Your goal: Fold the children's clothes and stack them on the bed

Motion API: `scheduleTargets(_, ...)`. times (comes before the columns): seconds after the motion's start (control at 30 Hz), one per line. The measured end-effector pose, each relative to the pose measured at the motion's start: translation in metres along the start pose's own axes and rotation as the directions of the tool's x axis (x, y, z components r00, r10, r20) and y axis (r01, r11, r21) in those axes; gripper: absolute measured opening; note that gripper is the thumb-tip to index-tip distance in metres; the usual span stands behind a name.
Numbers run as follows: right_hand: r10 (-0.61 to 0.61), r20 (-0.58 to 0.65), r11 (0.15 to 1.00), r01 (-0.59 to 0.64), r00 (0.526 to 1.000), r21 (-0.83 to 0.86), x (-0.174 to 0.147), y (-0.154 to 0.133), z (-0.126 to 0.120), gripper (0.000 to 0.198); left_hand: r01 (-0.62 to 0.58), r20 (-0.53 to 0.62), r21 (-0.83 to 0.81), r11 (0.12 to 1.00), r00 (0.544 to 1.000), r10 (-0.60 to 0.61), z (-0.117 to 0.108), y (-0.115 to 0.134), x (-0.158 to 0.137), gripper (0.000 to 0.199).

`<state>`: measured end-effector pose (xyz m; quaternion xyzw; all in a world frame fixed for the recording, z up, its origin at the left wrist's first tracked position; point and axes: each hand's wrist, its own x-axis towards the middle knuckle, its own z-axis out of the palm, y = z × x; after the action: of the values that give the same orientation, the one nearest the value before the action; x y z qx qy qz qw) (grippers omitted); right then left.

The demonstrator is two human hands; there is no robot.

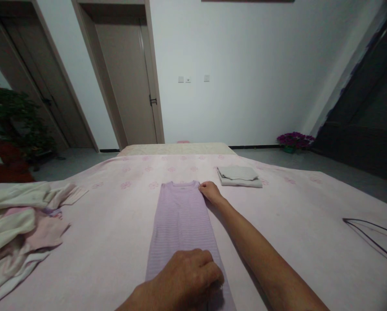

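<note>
A lavender, finely striped shirt [180, 216] lies folded lengthwise into a long strip, its neckline at the far end. At its far right shoulder corner, my right hand [210, 191] pinches the fabric between thumb and fingers. Closer to me, my left hand [191, 274] is over the lower part of the shirt with its fingers curled closed. Its fingertips are turned down beside the shirt's right edge, so whatever they hold, if anything, is hidden. The shirt's near end runs out of the picture below my left hand.
A pink flowered sheet [109, 224] covers the bed. Light grey folded clothing [239, 176] lies beyond my right hand. Rumpled clothes [21, 233] are heaped at the left. A dark wire loop [368, 233] rests at the right edge. Beyond stand a door [122, 77] and purple flowers [295, 140].
</note>
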<state>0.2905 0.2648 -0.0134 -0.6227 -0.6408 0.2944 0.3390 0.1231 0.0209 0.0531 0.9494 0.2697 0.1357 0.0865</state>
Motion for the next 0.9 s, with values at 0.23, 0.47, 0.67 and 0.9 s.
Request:
scheduleTargets(0.23, -0.007, -0.054, 0.971, -0.006, 0.998, -0.239, -0.005, -0.005, -0.001, 0.027, 0.09, 0.086, -0.078, 0.993, 0.993, -0.083, 0.032, 0.0, -0.002, 0.013)
scheduleTargets(0.47, -0.071, -0.023, 0.959, 0.062, 0.997, -0.276, -0.013, -0.003, -0.006, 0.05, 0.151, 0.022, -0.269, 0.951, 0.988, -0.15, 0.033, 0.007, -0.008, 0.013)
scheduleTargets(0.67, -0.137, 0.008, 0.95, 0.133, 0.991, -0.284, -0.018, 0.0, -0.005, 0.045, 0.159, -0.066, -0.409, 0.899, 0.977, -0.203, 0.021, 0.016, -0.006, 0.015)
scheduleTargets(0.9, -0.166, 0.012, 0.937, 0.162, 0.986, -0.31, -0.017, 0.003, -0.005, 0.043, 0.241, 0.14, -0.304, 0.922, 0.968, -0.206, 0.041, 0.012, -0.009, 0.014)
